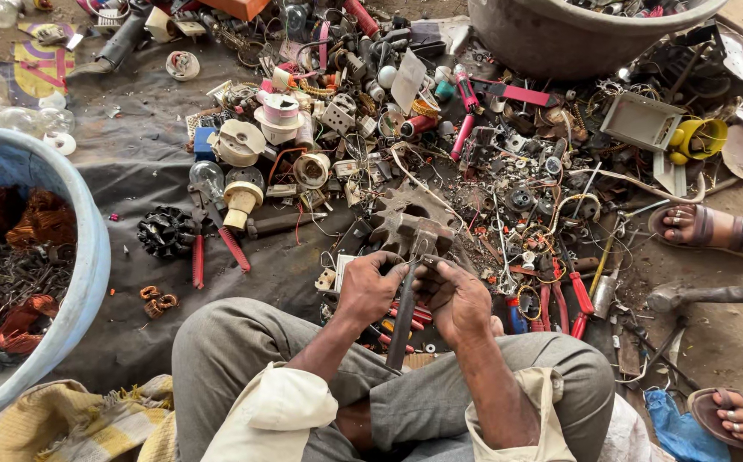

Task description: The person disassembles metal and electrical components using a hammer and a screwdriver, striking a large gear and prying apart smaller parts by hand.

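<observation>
Looks like a ground-level scrap-sorting spot: heaps of broken electrical bits (440,145) on grey cloth (132,162), blue plastic tub of copper wire (80,248).

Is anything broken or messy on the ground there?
Yes. Loose wires and broken parts lie scattered across the dark cloth. A light bulb lies among them. Both hands hold a dark metal tool.

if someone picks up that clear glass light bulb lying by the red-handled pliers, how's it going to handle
The clear glass light bulb would probably feel light, since it looks thin and hollow. It is likely fragile among the metal scrap. Its round shape may let it roll on the grey cloth.
</observation>
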